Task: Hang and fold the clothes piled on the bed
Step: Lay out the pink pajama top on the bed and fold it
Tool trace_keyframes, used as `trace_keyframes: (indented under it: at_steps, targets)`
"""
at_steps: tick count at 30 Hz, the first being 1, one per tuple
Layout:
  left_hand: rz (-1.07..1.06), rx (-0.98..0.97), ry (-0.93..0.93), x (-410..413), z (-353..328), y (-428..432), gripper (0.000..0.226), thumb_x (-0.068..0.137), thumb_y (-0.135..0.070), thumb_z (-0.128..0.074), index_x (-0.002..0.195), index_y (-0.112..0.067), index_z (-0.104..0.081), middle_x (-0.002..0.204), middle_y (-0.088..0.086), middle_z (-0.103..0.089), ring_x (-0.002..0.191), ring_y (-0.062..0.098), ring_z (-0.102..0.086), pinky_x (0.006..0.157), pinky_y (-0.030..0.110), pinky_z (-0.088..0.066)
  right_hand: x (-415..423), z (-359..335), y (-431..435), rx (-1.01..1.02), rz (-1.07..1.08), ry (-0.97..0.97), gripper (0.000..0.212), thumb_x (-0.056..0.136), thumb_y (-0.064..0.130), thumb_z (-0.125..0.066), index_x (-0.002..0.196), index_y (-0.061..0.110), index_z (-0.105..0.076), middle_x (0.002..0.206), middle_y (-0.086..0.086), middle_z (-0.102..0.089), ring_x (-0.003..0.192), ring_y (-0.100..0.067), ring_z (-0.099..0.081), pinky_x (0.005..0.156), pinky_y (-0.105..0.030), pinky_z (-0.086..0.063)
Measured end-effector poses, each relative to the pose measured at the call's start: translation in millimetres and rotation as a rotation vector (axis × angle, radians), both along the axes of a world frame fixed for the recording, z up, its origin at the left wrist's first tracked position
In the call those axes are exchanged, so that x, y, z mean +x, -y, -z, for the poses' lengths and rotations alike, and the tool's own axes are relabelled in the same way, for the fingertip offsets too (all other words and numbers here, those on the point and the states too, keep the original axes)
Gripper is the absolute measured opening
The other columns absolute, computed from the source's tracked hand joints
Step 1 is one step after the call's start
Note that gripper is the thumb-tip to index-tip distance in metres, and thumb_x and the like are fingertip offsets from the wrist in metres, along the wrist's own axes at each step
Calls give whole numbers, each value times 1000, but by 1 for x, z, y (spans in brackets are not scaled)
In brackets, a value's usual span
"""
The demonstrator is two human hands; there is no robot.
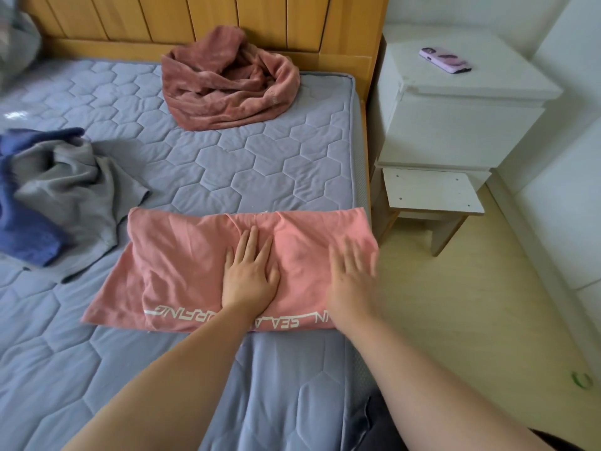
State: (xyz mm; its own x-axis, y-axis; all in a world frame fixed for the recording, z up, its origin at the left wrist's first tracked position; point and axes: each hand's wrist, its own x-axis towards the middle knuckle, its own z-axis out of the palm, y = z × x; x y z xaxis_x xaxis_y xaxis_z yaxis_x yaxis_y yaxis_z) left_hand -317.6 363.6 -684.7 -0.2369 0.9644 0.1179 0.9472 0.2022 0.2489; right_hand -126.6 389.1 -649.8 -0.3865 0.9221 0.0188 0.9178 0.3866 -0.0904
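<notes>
A pink T-shirt [175, 271] with white lettering lies folded into a wide strip across the near right part of the bed [227, 164]. My left hand [250, 275] presses flat on its middle, fingers straight. Over the shirt's right end, by the mattress edge, my right hand [353, 275] lies flat with fingers spread; it is blurred. A crumpled reddish-brown garment [227, 83] sits near the headboard. A grey garment [68, 183] and a blue one [22, 229] lie heaped at the left.
A wooden headboard [208, 21] runs along the far side. To the right stand a white nightstand [461, 125] with a purple phone [445, 60] on it, and a low white stool [429, 193]. Pale wooden floor [471, 304] lies beyond the bed's right edge.
</notes>
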Motion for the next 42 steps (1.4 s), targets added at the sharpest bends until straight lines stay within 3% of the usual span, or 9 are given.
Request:
trace_keyframes:
  at_steps: [2,6,15,20,23,30,34,37,42]
  targets:
    - [62,-19,1,-8,-1,7,69,85,-48,-17,148,-25,-31,159,3,-15,148,21,-7,117,48,-8,-10,6,9,-26,-96,-7,57,90,23,-27,146,18,-37,153,-9,-32,142,-24,-29,113,-53,-13]
    - [146,-110,-95,-34,-2,27,68,87,-53,-6,151,-33,-16,160,-3,-7,148,19,-2,118,44,-1,-8,15,9,-260,-21,92,56,100,35,-18,153,24,-2,161,-1,-2,148,-17,2,116,-50,4]
    - [-141,-236,-203,-83,-16,33,71,87,-57,2,152,-32,-9,161,-7,-1,148,16,5,117,49,4,-34,9,13,-223,67,253,61,95,28,-21,153,16,-6,160,-8,-7,147,-23,-4,116,-53,0]
    - [-440,-284,50,-131,-19,47,61,96,-51,-16,153,-29,-10,161,-2,-5,148,18,1,118,47,-1,-62,-9,10,-152,63,272,60,92,20,-29,150,10,-15,159,-14,-7,146,-30,-4,115,-56,-3]
    - [-453,-277,140,-144,-20,52,60,97,-49,-20,153,-26,-14,161,-2,-5,148,16,0,120,41,-2,-84,-10,7,-93,-90,167,69,93,21,-37,151,8,-3,159,-14,7,147,-29,4,117,-53,-2]
    - [-853,231,683,-161,-36,36,46,92,-28,-52,132,-5,-46,132,16,-48,122,33,-46,101,36,-34,-101,-2,-7,-421,-134,190,84,85,27,-45,152,29,5,159,-2,14,145,-27,17,115,-57,-2]
    - [-803,248,666,-175,-42,24,26,87,-34,-56,97,-10,-63,101,9,-64,96,28,-59,81,35,-44,-109,-12,-17,-496,-134,264,91,79,26,-49,152,32,5,160,-1,12,146,-26,13,115,-57,-6]
    - [-787,226,574,-178,-42,21,22,89,-23,-54,72,-9,-55,79,9,-58,80,28,-54,67,31,-36,-112,-16,-20,-512,-133,274,91,78,27,-49,151,33,3,160,-1,9,147,-25,9,114,-56,-11]
    - [-997,190,573,-185,-46,22,23,92,-16,-46,102,-3,-61,112,19,-60,105,37,-55,83,36,-42,-105,-12,-23,-525,-147,219,91,77,24,-48,152,34,3,160,2,11,147,-23,12,117,-53,-7]
